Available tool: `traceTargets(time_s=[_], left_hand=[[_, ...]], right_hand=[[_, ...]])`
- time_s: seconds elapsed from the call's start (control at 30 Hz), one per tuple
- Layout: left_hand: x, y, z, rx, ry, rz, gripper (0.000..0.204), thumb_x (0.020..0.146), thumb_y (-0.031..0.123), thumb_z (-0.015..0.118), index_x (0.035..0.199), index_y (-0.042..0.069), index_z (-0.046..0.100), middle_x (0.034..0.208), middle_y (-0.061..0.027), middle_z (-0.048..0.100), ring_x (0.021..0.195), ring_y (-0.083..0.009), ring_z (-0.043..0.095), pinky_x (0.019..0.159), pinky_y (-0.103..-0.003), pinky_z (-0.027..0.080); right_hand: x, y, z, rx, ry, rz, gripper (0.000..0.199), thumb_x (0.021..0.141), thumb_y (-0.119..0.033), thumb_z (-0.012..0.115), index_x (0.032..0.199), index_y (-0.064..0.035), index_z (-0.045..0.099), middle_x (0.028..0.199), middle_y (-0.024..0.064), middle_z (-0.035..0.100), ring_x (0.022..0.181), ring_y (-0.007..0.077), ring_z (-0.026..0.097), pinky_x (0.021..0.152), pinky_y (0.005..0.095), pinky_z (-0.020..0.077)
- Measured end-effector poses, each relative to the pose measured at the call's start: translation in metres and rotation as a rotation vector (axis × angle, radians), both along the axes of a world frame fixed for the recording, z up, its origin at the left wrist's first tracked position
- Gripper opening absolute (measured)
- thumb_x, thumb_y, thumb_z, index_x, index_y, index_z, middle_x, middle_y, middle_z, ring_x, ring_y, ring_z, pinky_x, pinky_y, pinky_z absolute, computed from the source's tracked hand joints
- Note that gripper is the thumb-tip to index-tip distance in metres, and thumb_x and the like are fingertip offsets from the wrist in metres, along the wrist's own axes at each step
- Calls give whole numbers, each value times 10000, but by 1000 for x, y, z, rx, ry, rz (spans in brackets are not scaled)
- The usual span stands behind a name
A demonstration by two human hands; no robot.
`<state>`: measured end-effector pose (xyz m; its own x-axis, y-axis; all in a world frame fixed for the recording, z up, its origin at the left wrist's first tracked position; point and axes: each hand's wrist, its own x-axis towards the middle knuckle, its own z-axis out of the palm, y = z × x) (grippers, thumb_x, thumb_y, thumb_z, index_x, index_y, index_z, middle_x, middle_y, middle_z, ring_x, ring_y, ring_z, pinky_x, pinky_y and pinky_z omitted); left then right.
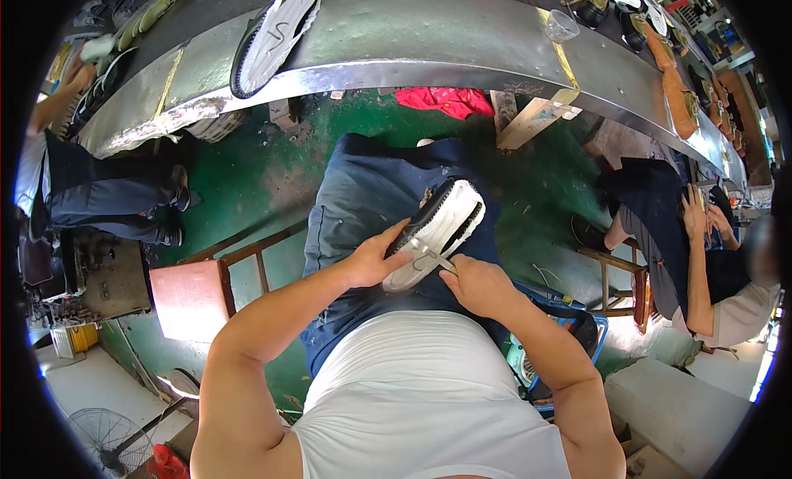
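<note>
A half-made shoe point(452, 219) lies bottom up over my lap, tilted, its toe pointing away and a little right. Its underside is white, with a dark, pleated edge around it and a dark curved mark near the heel. My left hand point(375, 260) is closed on the shoe's left side, thumb toward the underside. On the right, my right hand point(480, 287) is closed around a slim, pale tool point(446, 265) whose tip meets the shoe's edge near the heel. Most of the tool is hidden by my fingers, so its kind is unclear.
Ahead runs a metal-topped bench point(396, 33) bearing another half-made shoe point(276, 42) and a clear cup point(561, 26). Red cloth point(445, 102) lies beneath it. A stool point(194, 297) stands left. Co-workers sit at right point(660, 223) and stand at left point(99, 190). A fan point(107, 446) is lower left.
</note>
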<state>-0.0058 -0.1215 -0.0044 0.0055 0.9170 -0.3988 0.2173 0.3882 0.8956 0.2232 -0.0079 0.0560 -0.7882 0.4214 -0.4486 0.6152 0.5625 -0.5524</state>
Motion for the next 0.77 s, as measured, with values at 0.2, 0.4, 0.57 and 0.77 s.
traceTargets(time_s=[0.2,0.4,0.57,0.77], left_hand=[[0,7,34,-135,222,-178,1037,789,214,753,1588,115,101,1166,-315,641,1069,-405,653,963,-411,485],[-23,16,114,229,241,211,745,761,124,801,1384,33,402,1083,-252,697,965,-294,718,841,-363,569],[-10,66,139,588,-370,425,551,789,-6,818,1182,14,431,1011,-137,665,926,-171,674,801,-319,570],[-18,125,43,-37,150,167,574,858,221,795,1322,3,538,1117,-92,666,914,-115,640,801,-273,541]], right_hand=[[44,3,-20,-163,219,-210,353,1010,-302,536,1148,21,576,875,210,679,815,353,677,732,437,526],[80,-29,-50,-629,673,-720,394,1020,-225,548,1304,39,478,1053,73,608,886,150,605,799,299,500],[76,-29,-52,-553,628,-710,393,1001,-171,572,1321,35,471,1058,71,600,899,146,598,808,295,495],[66,-5,-27,-394,361,-544,359,988,-175,580,1307,-25,517,1006,79,654,835,191,638,809,309,521]])
